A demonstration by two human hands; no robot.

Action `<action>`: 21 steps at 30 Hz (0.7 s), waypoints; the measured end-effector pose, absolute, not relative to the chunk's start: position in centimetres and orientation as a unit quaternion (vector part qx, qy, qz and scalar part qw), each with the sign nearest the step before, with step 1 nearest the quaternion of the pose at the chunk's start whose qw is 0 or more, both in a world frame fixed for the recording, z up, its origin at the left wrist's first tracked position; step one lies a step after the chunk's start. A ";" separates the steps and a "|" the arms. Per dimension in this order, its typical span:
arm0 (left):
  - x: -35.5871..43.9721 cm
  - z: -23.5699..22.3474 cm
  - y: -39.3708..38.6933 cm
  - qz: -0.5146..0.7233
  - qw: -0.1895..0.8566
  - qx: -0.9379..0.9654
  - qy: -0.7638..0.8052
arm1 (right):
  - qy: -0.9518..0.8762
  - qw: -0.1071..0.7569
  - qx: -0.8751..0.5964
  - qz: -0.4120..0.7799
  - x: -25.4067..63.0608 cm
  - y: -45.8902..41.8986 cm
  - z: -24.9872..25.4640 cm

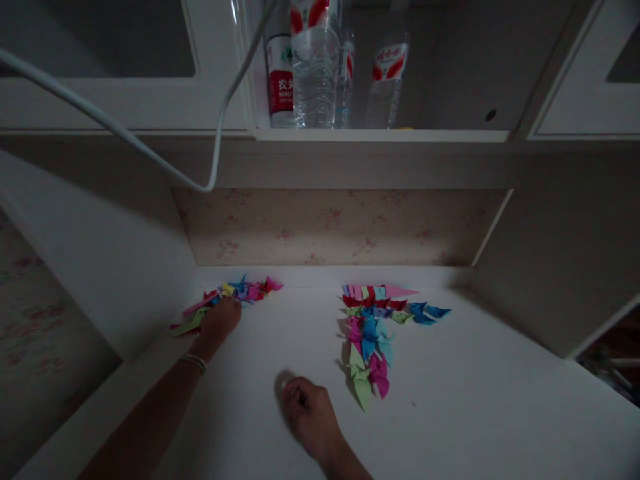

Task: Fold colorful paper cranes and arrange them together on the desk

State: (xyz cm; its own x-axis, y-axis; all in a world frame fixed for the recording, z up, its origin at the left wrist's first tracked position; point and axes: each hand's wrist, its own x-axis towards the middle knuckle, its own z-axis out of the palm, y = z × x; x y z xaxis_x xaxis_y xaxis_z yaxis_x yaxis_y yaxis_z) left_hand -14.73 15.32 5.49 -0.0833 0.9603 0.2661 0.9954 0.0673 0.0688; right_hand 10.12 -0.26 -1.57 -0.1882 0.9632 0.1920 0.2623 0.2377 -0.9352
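My left hand [221, 322], with a thin bracelet at the wrist, reaches into a loose pile of coloured folded-paper pieces [255, 290] at the back left of the white surface. Its fingers are bent down among the papers; their tips and anything between them are hidden. Near the front middle, my right hand [311, 413] is curled in a loose fist, with nothing visible in it. To its right lie origami cranes in short rows, among them a light green crane [359, 377], a magenta crane [379, 375] and a blue crane [369, 335].
Behind the cranes lies a row of folded papers with a pink pointed piece [400, 291]. Overhead, an open shelf [380, 135] holds several clear bottles [315, 80] and a red-and-white container [280, 87]. A white cable [150, 153] hangs in front. Side panels [540, 267] enclose the surface.
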 end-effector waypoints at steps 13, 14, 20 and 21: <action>-5.4 4.8 4.7 -0.453 -0.411 -0.579 -0.539 | -0.394 0.573 -0.412 0.589 10.2 0.5 -1.5; -4.7 4.4 3.8 -0.480 -0.465 -0.542 -0.510 | -0.376 0.584 -0.400 0.599 10.2 0.6 -1.5; -2.3 2.1 1.0 -0.532 -0.574 -0.438 -0.443 | -0.307 0.604 -0.320 0.662 10.2 1.0 -1.4; -2.2 1.8 0.9 -0.534 -0.574 -0.435 -0.443 | -0.302 0.600 -0.316 0.670 10.2 1.1 -1.5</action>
State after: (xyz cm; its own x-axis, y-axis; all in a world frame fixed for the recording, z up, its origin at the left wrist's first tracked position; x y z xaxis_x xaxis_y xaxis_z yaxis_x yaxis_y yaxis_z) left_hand -2.18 0.89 1.85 0.0371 0.9983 -0.0441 -0.2284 0.0514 0.9722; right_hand 10.17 1.08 -1.47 -0.0794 0.9950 -0.0611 -0.6138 -0.0971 -0.7834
